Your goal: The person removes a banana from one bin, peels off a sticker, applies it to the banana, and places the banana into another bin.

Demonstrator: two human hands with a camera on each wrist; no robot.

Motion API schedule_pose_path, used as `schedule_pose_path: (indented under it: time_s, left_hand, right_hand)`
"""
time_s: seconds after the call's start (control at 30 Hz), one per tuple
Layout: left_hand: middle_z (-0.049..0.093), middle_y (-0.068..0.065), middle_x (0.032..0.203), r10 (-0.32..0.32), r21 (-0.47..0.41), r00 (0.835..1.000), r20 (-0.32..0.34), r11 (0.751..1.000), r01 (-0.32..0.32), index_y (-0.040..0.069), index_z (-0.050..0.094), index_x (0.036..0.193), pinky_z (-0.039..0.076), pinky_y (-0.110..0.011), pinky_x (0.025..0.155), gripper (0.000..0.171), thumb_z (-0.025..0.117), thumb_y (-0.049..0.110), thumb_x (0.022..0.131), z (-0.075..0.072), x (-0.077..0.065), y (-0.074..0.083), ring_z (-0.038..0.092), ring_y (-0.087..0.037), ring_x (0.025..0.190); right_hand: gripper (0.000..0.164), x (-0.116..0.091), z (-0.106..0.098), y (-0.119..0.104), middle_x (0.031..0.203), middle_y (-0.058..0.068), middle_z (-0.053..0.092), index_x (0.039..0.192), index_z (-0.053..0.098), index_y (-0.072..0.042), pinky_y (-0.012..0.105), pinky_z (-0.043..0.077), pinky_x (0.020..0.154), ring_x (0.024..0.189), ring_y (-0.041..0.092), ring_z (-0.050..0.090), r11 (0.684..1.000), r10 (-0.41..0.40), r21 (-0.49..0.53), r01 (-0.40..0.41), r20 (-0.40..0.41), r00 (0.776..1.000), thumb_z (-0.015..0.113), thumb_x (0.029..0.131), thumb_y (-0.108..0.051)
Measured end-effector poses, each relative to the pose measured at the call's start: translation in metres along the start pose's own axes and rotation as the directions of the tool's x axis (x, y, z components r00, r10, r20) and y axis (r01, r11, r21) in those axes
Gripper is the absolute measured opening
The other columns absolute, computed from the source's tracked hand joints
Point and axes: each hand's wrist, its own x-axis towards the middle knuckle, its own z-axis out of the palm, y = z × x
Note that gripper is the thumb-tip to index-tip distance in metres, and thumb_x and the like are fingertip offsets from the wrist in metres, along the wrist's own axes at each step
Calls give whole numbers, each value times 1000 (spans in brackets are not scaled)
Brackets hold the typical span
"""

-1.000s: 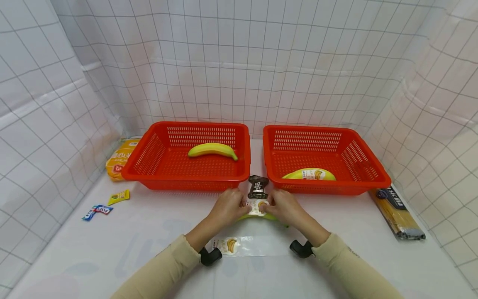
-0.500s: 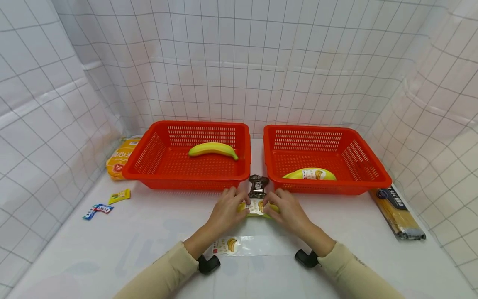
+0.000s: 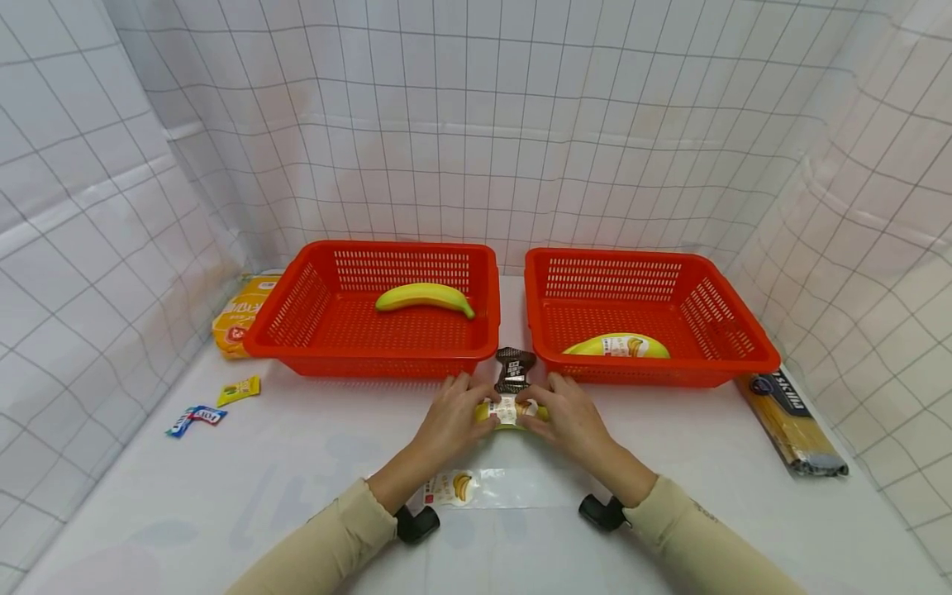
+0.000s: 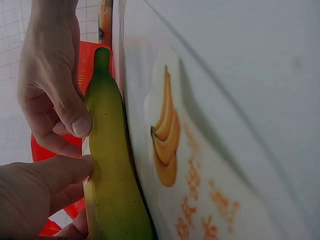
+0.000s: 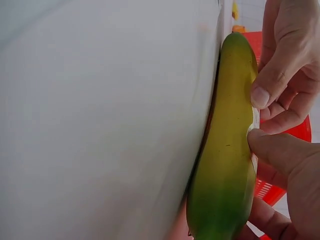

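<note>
A yellow banana (image 4: 111, 165) with greenish ends lies on the white table between my two hands, close in front of the baskets. On its top side is a white sticker (image 3: 504, 410) with a small banana picture. My left hand (image 3: 449, 416) holds the left part, thumb on the near side and fingers bent over the far side. My right hand (image 3: 569, 417) does likewise on the right part. Both wrist views show the thumbs pressing at the sticker's edge, close together. A clear strip bearing another banana sticker (image 3: 451, 488) lies nearer me, between the forearms.
Two red baskets stand behind: the left basket (image 3: 372, 366) holds a plain banana (image 3: 424, 296), the right basket (image 3: 654, 373) a stickered banana (image 3: 580, 347). A dark wrapped snack (image 3: 514, 370) lies between them. Small candies (image 3: 238, 390) and an orange bag (image 3: 238, 318) sit left, a pasta pack (image 3: 796, 426) right.
My fingers have spread from tight pinches at the sticker to a wider hold over the banana. The right hand has shifted slightly left, and the sticker now lies smoother against the banana.
</note>
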Motion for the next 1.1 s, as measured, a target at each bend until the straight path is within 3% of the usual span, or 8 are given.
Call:
schedule_pose_path:
  time_s: [0.23, 0.43, 0.6, 0.8, 0.93, 1.1]
  left_hand:
    - [53, -3, 83, -4, 15, 1000, -2, 1000, 4, 15, 70, 97, 34, -26, 66, 23, 76, 21, 76, 0, 0, 0, 45, -16, 76]
    - [55, -4, 84, 12, 26, 1000, -14, 1000, -12, 15, 69, 97, 37, -27, 67, 23, 77, 21, 76, 0, -1, 0, 47, -17, 77]
    - [55, -3, 86, 19, 16, 1000, -22, 1000, -18, 16, 68, 96, 38, -27, 67, 22, 77, 23, 77, 0, -2, -2, 49, -18, 80]
    - [55, -4, 89, 22, 47, 1000, 2, 999, -22, 21, 68, 97, 38, -27, 68, 23, 77, 24, 76, 0, 0, 1, 46, -18, 83]
    - [56, -6, 94, 57, 106, 998, 16, 993, -59, 23, 70, 98, 42, -31, 70, 25, 78, 29, 75, 4, 5, 7, 47, -20, 88]
    - [58, -8, 97, 73, 144, 997, 17, 987, -75, 19, 73, 101, 45, -34, 73, 28, 78, 32, 75, 6, 8, 9, 50, -23, 90]
  right_hand:
    - [30, 4, 2, -9, 82, 4, 52, 97, 70, -25, 29, 38, 62, 78, 19, 49, 997, 43, -58, -41, 44, 998, 79, 72, -38]
    - [32, 5, 3, -13, 84, 6, 54, 97, 70, -23, 32, 40, 65, 82, 23, 51, 994, 54, -94, -48, 60, 997, 80, 71, -38]
    - [36, 4, -1, -10, 91, 9, 57, 101, 72, -16, 35, 42, 70, 84, 25, 50, 997, 54, -62, -49, 94, 994, 81, 70, -32]
    - [44, 1, -1, -1, 85, 6, 52, 110, 71, -13, 29, 35, 66, 75, 19, 43, 998, 57, 0, -58, 154, 986, 82, 70, -27]
    - [44, 0, -1, 1, 86, 6, 52, 110, 71, -14, 29, 36, 65, 75, 18, 43, 999, 32, -8, -32, 148, 988, 82, 70, -26]
    - [43, 0, -2, 2, 86, 6, 52, 110, 71, -13, 31, 38, 67, 76, 19, 44, 1000, 11, -21, -8, 134, 991, 82, 71, -28]
